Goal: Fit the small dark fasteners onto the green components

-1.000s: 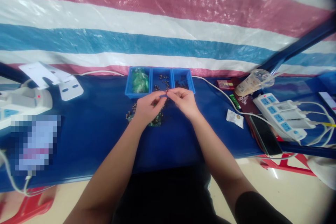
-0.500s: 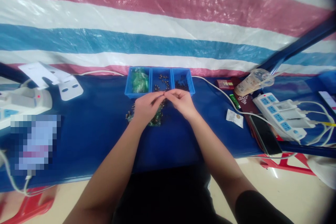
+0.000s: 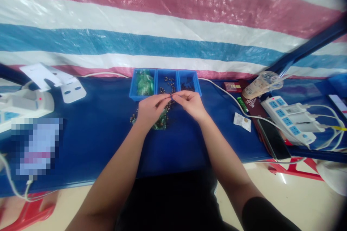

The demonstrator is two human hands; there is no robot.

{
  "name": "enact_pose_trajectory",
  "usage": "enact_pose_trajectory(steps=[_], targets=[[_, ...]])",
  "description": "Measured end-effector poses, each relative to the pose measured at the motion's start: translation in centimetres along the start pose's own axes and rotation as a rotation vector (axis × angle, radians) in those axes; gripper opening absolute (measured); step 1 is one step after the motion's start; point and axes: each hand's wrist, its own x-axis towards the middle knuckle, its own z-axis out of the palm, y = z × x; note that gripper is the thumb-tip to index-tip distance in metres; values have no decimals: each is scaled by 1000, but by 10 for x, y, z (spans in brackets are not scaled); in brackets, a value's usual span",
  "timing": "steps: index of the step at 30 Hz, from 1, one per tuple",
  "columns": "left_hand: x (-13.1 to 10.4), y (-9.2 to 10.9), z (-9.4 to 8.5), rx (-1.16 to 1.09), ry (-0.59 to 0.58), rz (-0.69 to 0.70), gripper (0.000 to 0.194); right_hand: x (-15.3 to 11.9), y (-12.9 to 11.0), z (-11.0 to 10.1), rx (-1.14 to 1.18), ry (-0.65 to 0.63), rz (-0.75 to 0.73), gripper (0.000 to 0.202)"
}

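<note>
My left hand and my right hand meet fingertip to fingertip over the front of the blue bins. Both pinch at a tiny dark piece, too small to name. Behind them stand three joined blue bins: the left bin holds green plastic bags, the middle one small brassy metal parts, the right one small dark parts. Under my left hand lies a green plastic bag with more small metal parts around it, partly hidden by the hand.
On the right are a drink cup, a power strip with plugs, a black phone, a small white packet and a green item. Left stand a white cut-out card, another power strip and a blurred-out device.
My fingertips have drawn slightly apart, the right hand shifting a little to the right, and a tiny dark piece now shows between them. The bins have not moved.
</note>
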Motion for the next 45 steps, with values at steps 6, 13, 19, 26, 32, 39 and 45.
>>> enact_pose_trajectory(steps=[6, 13, 19, 26, 32, 39, 45], targets=[[-2, 1, 0, -34, -72, -58, 26, -1, -4, 0, -74, 36, -3, 26], [0, 7, -3, -57, -105, -137, 28, 13, 4, -28, -13, 495, 67, 34], [0, 8, -3, -35, -132, -113, 27, 14, -8, -35, 359, 294, 200, 41], [-2, 7, -1, -24, -138, -84, 26, 9, -8, -12, 562, -4, 239, 47], [-2, 7, -1, -21, -132, -79, 24, 1, -7, -1, 542, -158, 223, 47], [-3, 7, -2, -63, -125, -62, 26, 0, 0, 0, 368, -165, 205, 58], [-3, 4, -1, -79, -194, -88, 28, -1, 2, 1, 158, -201, 136, 42]])
